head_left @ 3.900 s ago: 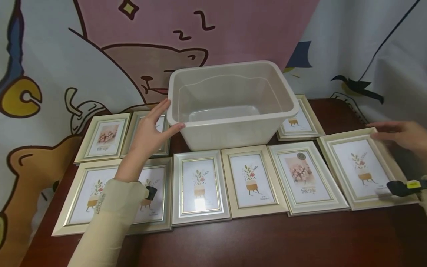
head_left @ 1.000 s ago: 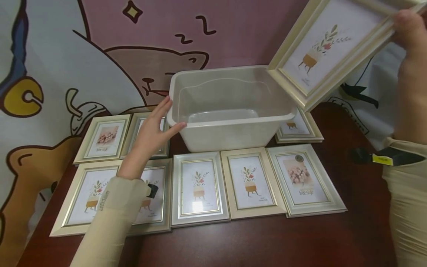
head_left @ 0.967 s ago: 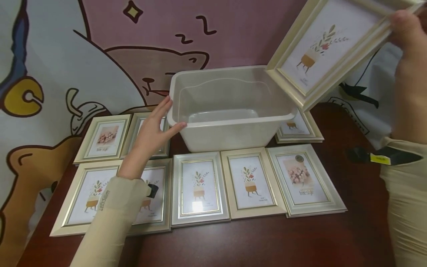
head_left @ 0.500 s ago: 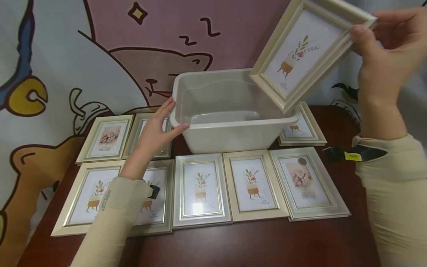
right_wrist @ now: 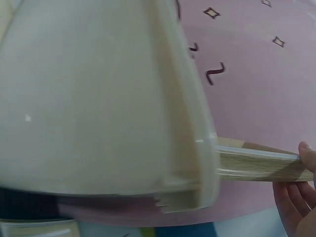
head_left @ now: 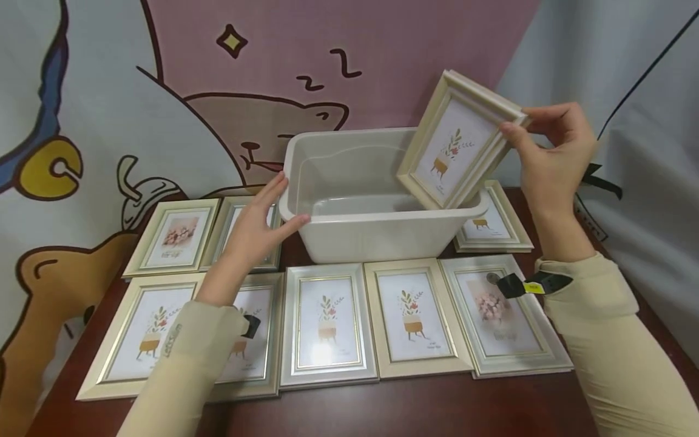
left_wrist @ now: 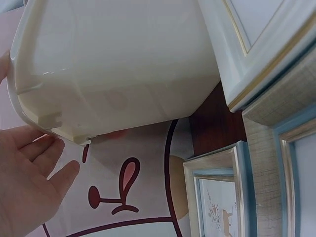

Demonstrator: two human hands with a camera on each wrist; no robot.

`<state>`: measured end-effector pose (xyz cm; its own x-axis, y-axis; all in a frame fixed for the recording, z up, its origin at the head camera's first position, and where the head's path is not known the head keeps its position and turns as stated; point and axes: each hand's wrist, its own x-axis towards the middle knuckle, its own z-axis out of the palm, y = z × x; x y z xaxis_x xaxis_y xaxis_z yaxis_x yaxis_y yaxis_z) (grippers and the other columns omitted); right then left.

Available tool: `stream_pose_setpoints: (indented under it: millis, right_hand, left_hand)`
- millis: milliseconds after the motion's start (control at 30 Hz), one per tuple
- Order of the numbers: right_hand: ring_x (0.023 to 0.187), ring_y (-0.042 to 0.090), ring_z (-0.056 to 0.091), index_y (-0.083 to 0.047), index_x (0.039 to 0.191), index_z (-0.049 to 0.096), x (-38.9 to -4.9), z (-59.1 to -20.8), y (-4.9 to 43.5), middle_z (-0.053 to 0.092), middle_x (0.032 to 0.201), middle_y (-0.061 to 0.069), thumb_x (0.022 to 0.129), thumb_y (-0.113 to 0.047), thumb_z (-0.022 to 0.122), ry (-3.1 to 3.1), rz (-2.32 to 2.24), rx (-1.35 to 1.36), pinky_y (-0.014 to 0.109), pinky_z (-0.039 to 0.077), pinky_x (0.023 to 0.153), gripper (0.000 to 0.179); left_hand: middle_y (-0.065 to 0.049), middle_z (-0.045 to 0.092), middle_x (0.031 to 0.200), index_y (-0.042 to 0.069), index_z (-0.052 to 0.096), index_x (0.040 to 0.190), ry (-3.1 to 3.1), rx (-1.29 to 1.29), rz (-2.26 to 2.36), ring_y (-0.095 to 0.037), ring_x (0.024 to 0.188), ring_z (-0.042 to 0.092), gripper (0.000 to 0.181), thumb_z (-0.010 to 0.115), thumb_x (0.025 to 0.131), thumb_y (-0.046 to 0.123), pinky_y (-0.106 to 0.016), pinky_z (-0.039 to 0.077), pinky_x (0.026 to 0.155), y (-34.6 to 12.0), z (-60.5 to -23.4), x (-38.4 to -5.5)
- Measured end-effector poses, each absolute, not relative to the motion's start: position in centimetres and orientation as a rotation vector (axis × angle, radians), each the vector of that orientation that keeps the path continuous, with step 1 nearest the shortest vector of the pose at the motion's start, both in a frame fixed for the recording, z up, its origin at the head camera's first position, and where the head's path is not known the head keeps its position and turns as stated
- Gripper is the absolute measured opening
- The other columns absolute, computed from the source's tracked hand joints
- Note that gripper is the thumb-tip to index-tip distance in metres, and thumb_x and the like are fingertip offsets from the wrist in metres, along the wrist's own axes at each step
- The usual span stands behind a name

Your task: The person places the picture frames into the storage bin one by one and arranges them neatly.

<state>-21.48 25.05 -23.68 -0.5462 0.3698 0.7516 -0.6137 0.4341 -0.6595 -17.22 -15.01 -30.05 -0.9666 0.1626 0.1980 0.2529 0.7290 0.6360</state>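
Observation:
A cream picture frame (head_left: 455, 142) with a potted-plant print is tilted over the right end of a beige plastic bin (head_left: 377, 233), its lower corner inside the rim. My right hand (head_left: 557, 158) pinches this frame by its upper right corner, thumb in front and fingers behind. In the right wrist view the picture frame (right_wrist: 261, 163) shows edge-on beyond the bin's wall (right_wrist: 98, 98). My left hand (head_left: 253, 227) rests on the bin's left rim, fingers spread along the side and thumb on the front edge. In the left wrist view several fingers of the left hand (left_wrist: 29, 177) touch the rim.
A row of picture frames (head_left: 327, 379) lies flat in front of the bin on the dark wooden table (head_left: 393, 406). More frames (head_left: 172, 237) lie left of the bin, and another frame (head_left: 494, 218) is partly hidden at its right. A cartoon-patterned curtain (head_left: 262, 54) hangs behind.
My right hand has lifted the rightmost picture frame off the table, raised it, then moved it left and down over the bin. The left hand stays on the rim.

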Motion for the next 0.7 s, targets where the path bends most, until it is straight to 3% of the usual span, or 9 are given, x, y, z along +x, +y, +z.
stream_pose_setpoints:
  millis: [300,467,700]
  right_hand:
    - [0.083,-0.003,0.063,-0.002,0.096,0.071,-20.1,-25.6,24.2,0.065,0.091,-0.021,0.080,-0.006,0.082,-1.851,1.271,0.126,0.004,0.049,0.066,0.019]
    - [0.085,-0.006,0.064,0.008,0.100,0.068,-20.0,-26.9,24.1,0.063,0.092,-0.026,0.081,-0.007,0.082,-1.908,1.199,0.206,0.003,0.050,0.067,0.028]
    - [0.083,-0.010,0.063,0.009,0.100,0.068,-19.8,-28.3,24.4,0.062,0.092,-0.028,0.080,-0.009,0.083,-1.960,1.091,0.255,0.003,0.050,0.069,0.031]
  left_hand:
    - [0.008,0.022,0.167,0.017,0.030,0.158,-2.788,-0.347,-1.036,-0.027,0.153,0.026,0.084,0.067,0.091,0.051,-0.056,0.027,0.121,-14.9,-30.0,-17.2]
    - [0.007,0.022,0.167,0.017,0.030,0.158,-2.806,-0.325,-1.013,-0.029,0.152,0.026,0.083,0.067,0.091,0.050,-0.057,0.028,0.121,-15.1,-29.8,-17.1]
    - [0.008,0.022,0.167,0.018,0.030,0.158,-2.817,-0.323,-1.019,-0.028,0.153,0.025,0.083,0.067,0.091,0.050,-0.057,0.027,0.121,-15.0,-29.9,-17.2]
